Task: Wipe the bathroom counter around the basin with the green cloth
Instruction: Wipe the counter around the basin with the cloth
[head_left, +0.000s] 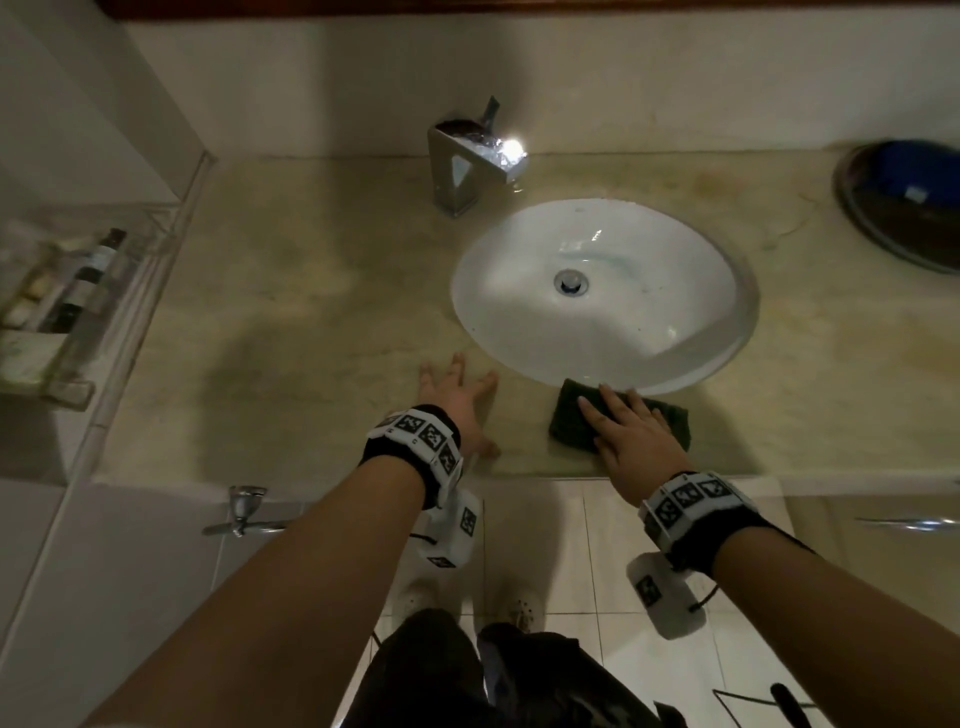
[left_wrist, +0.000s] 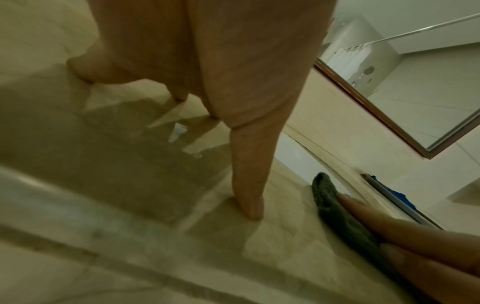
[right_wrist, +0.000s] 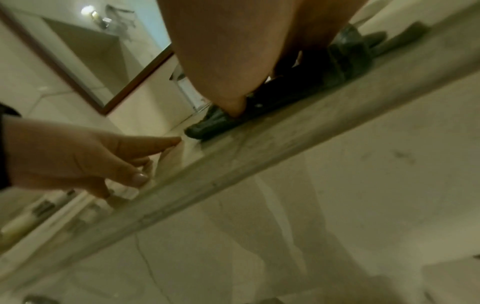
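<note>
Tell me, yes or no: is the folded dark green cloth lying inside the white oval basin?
No, the folded dark green cloth lies on the beige stone counter beside the white oval basin, under the right hand.

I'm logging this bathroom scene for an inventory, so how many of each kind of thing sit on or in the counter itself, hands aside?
Basins: 1, the white basin
Taps: 1, the chrome tap
Cloths: 1, the green cloth under the right hand
Round dishes: 1, the dark tray holding something blue, far right on the counter
Total: 4
</note>
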